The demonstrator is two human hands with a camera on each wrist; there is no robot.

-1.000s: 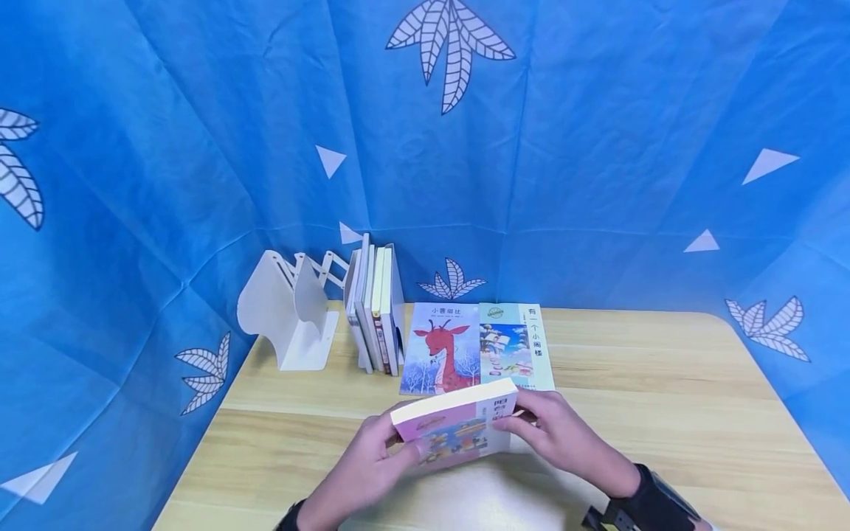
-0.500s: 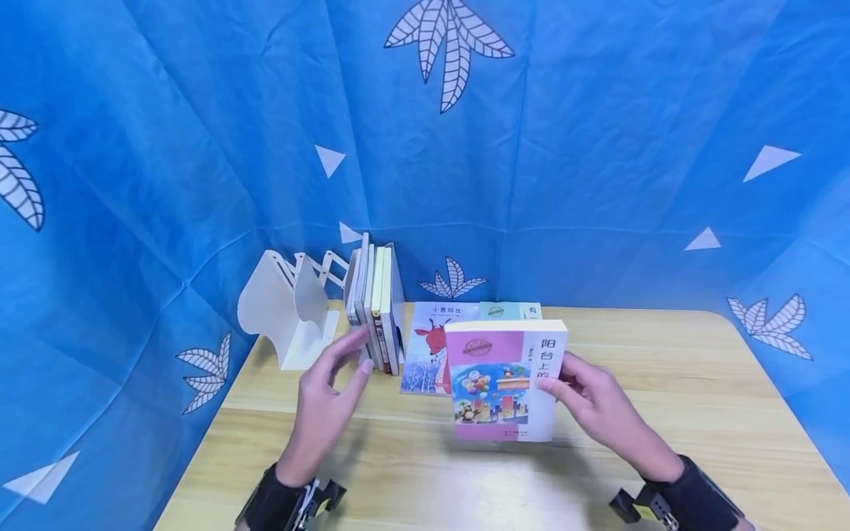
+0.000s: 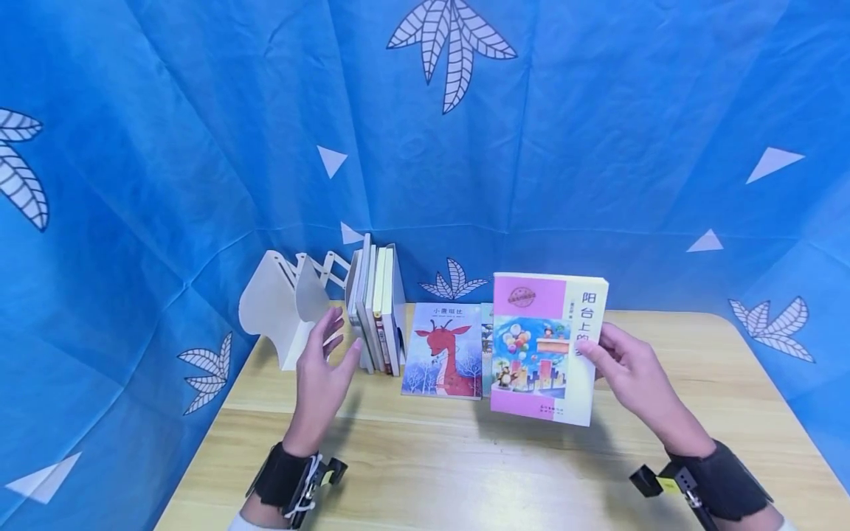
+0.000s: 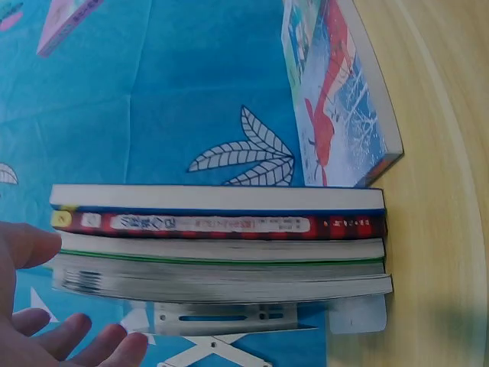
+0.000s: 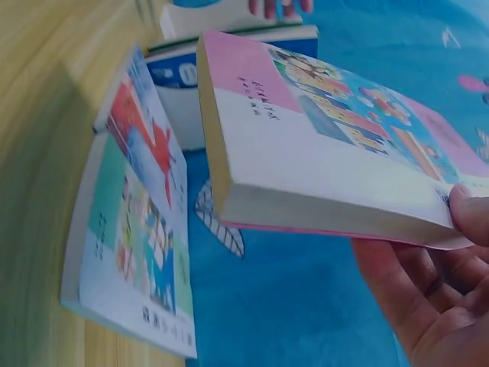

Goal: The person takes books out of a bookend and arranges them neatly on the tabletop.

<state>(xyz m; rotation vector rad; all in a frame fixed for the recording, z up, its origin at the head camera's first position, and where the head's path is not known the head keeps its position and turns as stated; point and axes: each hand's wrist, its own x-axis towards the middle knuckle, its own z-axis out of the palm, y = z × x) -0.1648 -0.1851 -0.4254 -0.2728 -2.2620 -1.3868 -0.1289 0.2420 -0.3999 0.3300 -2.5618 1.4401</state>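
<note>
My right hand grips a thick pink-and-white book by its right edge, thumb on the cover and fingers behind. The book is held upright above the table, its cover turned towards me. In the right wrist view the same book slants across the picture. My left hand is spread, fingers apart and holding nothing, just in front of the row of standing books. In the left wrist view the thumb is near the ends of those books; whether it touches them I cannot tell.
A white expanding bookend stands left of the row. A book with a red deer lies flat to the right of it. Beside that lies a green-edged book, mostly hidden in the head view. Blue cloth hangs behind the wooden table.
Both hands held the pink book at first. The left hand let go and moved left to the standing books. The right hand lifted the book, turned it upright and moved right.
</note>
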